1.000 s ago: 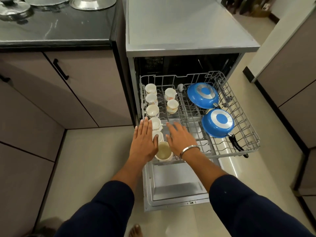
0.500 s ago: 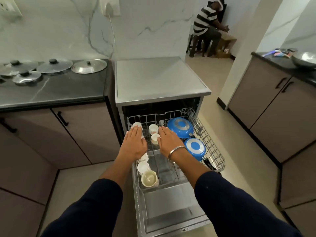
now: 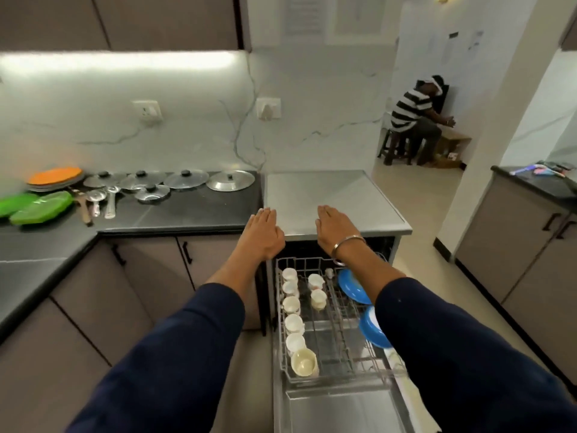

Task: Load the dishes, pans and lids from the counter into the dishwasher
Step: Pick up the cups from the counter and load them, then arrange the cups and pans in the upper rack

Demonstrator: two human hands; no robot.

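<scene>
Both hands flat, fingers straight, holding nothing: left hand (image 3: pixel 263 232) and right hand (image 3: pixel 335 228) mid-frame over the dishwasher (image 3: pixel 331 198) top. Lids (image 3: pixel 187 179) and plates (image 3: pixel 54 178) on worktop (image 3: pixel 187 214), left of frame. Cups (image 3: pixel 293 323) and blue pans (image 3: pixel 352 287) in pulled-out rack (image 3: pixel 340 335), lower centre.

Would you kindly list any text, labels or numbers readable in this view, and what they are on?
None can be read.
Papers on the far wall: too blurred to read.
Framed sheet above the backsplash: too blurred to read.
Dishwasher, cups, lids: no visible markings.

Cups (image 3: pixel 293 323) in rack (image 3: pixel 340 345), lids (image 3: pixel 186 179) on counter (image 3: pixel 175 214)
</scene>
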